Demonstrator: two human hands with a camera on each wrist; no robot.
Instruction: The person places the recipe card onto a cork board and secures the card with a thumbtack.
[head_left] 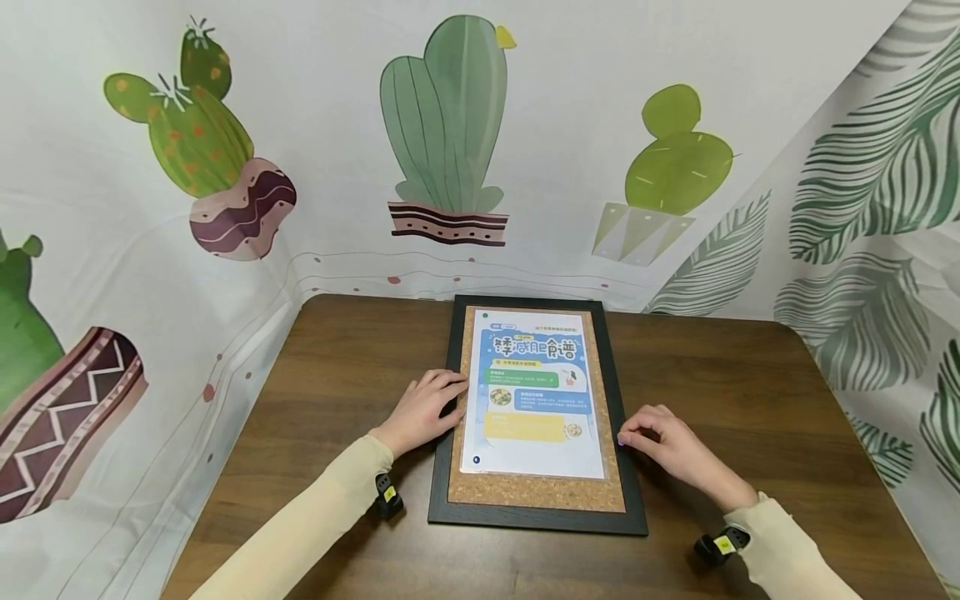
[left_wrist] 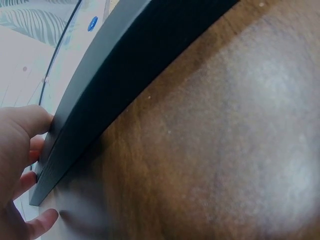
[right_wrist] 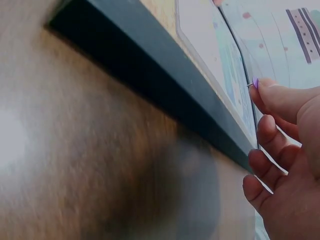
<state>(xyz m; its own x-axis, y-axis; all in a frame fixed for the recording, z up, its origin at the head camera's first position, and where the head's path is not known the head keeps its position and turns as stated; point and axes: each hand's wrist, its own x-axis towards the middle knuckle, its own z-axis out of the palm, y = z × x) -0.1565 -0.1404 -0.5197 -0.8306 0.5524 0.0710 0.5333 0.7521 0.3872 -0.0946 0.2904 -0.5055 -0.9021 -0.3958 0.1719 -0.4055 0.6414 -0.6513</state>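
A cork board (head_left: 540,496) in a black frame (head_left: 630,483) lies on the table, bearing a printed sheet (head_left: 532,457) in clear plastic. A green thumbtack (head_left: 485,316) sits at the sheet's upper left and a dark blue thumbtack (head_left: 476,460) at its lower left. My left hand (head_left: 423,411) rests on the frame's left side, its fingers relaxed and its fingertips reaching the sheet's edge. Between thumb and forefinger, my right hand (head_left: 671,450) pinches a purple thumbtack (right_wrist: 255,83) by its head, the bare point outward. That hand is beside the frame's right side.
The brown wooden table (head_left: 337,367) extends on both sides of the board. Behind it hangs a white cloth (head_left: 337,208) printed with cacti and leaves. The frame's far end is close to this cloth. Each wrist wears a small black camera (head_left: 387,497).
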